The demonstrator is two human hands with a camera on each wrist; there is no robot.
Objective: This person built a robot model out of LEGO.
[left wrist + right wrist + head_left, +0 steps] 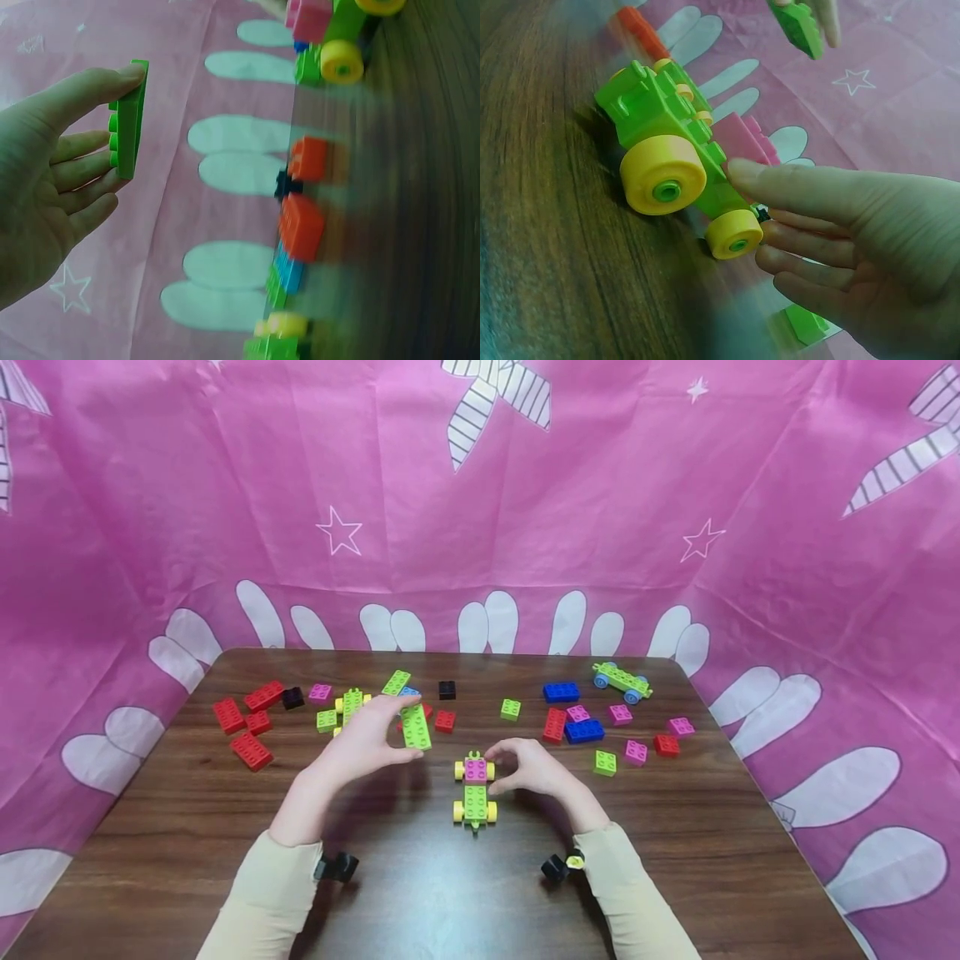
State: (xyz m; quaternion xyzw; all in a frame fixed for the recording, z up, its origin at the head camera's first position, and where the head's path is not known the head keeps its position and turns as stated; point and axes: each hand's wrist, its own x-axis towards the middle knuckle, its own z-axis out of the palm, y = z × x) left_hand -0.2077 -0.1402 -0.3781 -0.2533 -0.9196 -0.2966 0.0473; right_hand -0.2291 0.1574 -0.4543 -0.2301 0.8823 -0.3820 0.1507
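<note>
My left hand (367,735) holds a lime green building brick (416,727) above the table, thumb against one end and fingers at the other. Its row of studs faces the palm in the left wrist view, where the brick (131,127) is seen edge-on. Beside the toy car base (476,806), green with yellow wheels, is my right hand (536,768), fingers bent loosely and thumb apart from them. A pink brick (476,770) sits on the far half of the car. In the right wrist view the thumb is close to that pink brick (742,140); whether it touches cannot be told.
Red bricks (251,751) and a black brick (292,697) lie at the left. Behind my left hand stands another yellow-wheeled car base (352,703). Blue bricks (561,692), pink bricks (636,752) and a blue-wheeled car base (622,682) are at the right. A pink patterned cloth (585,527) surrounds the table.
</note>
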